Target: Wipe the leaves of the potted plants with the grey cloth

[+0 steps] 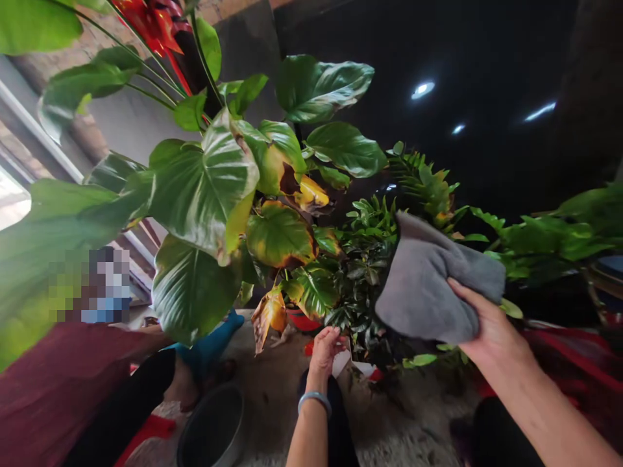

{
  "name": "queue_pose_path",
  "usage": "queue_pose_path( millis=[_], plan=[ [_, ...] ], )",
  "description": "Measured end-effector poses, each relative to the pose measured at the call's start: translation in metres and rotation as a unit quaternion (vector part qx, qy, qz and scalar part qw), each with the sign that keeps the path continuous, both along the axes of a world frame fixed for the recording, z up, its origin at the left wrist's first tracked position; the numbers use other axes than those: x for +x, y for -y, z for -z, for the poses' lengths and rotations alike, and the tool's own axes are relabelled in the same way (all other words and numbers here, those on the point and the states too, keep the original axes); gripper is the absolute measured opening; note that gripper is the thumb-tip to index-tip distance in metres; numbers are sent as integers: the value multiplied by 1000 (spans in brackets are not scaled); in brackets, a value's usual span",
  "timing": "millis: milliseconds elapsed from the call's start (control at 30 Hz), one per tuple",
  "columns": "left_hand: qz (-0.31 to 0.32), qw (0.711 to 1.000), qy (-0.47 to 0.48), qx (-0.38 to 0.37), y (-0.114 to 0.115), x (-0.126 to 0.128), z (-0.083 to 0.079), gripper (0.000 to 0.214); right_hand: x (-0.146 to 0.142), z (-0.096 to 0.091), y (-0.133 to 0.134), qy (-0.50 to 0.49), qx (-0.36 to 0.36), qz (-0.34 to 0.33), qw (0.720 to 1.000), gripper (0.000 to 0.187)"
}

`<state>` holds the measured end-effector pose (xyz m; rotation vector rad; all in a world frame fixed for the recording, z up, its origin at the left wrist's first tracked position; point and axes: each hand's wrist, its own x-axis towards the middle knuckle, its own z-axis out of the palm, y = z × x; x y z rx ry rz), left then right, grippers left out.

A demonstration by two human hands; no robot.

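Your right hand (489, 327) gripped the grey cloth (423, 285) by the dark-leaved plant (365, 269), up and rightward of your left hand (325, 353) and apart from it; whether the left hand's curled fingers held anything, I couldn't tell.

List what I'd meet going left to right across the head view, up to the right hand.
Maroon top → bucket → drooping brown leaf → red pot → left hand → grey cloth, gripped at its right side by the right hand.
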<state>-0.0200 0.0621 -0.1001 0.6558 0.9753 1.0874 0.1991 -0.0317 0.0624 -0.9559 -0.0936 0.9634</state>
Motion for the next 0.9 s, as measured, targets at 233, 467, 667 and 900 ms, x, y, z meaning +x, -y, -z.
queue_pose_path(
  millis=[233,467,667,900],
  plan=[
    [0,1000,17,-1,0,2,0,47,-25,73,32,-85,-169,-147,971,16],
    [9,1000,17,-1,0,3,1,46,0,36,36,14,-98,-98,990,34],
    [10,1000,13,5,1,5,-1,46,11,26,-12,17,-91,-97,991,22],
    [0,1000,14,-2,1,2,-1,46,-22,78,56,43,-204,-274,939,38]
  ],
)
